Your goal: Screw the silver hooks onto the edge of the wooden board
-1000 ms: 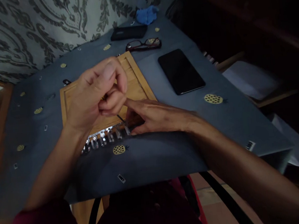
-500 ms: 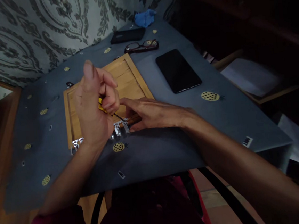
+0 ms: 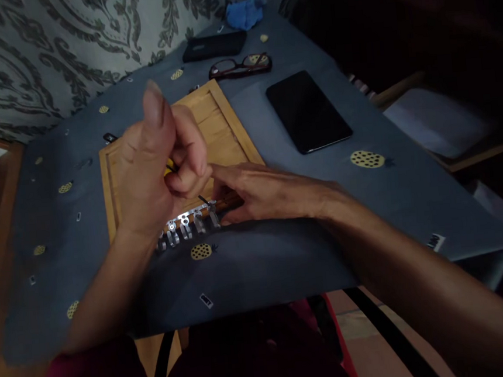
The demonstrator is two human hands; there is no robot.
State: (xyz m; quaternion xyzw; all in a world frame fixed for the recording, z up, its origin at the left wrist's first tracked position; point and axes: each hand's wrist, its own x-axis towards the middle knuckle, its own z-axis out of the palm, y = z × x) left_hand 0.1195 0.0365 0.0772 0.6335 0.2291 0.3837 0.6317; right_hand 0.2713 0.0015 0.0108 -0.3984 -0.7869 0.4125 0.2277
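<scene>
A wooden board (image 3: 228, 123) with a raised frame lies on the cloth-covered table. Along its near edge runs a silver metal hook rail (image 3: 184, 219) with several hooks. My left hand (image 3: 164, 155) is closed around a screwdriver (image 3: 169, 166), thumb pointing up. Only a bit of its yellow handle shows, and its dark shaft comes down near the right end of the rail. My right hand (image 3: 252, 191) grips the board's near edge just right of the last hook, thumb in front and fingers over the top. The screwdriver's tip and any screw under it are too small to make out.
Right of the board lies a black tablet (image 3: 309, 111). Beyond the board are eyeglasses (image 3: 239, 66), a dark phone-like case (image 3: 215, 46) and a crumpled blue cloth (image 3: 245, 13). A patterned curtain (image 3: 67, 46) hangs behind; an open drawer with papers (image 3: 439, 119) is at right.
My left hand has turned a little, hiding more of the yellow handle and uncovering more hooks. The right hand keeps its hold. The whole view has shifted slightly.
</scene>
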